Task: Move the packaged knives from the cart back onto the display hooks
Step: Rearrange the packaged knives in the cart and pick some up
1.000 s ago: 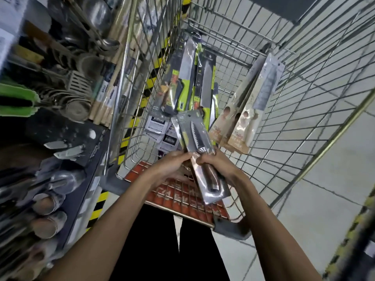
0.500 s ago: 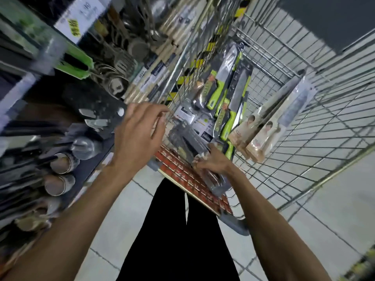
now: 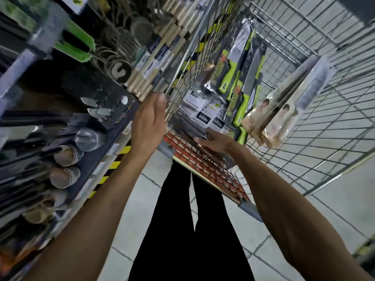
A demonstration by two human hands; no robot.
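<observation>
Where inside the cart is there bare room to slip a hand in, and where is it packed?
Free: the bare wire mesh right of the beige knife packs, and the far end of the cart behind the green-handled knives. Crowded: the near-left corner, where dark packs pile up by the right hand, and the utensil shelf at left.

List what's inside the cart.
Green-handled packaged knives lean at the left, beige-carded knives at the right, dark packs lie flat. The right hand grips one more pack, covering part of it; whatever lies beneath is hidden.
</observation>
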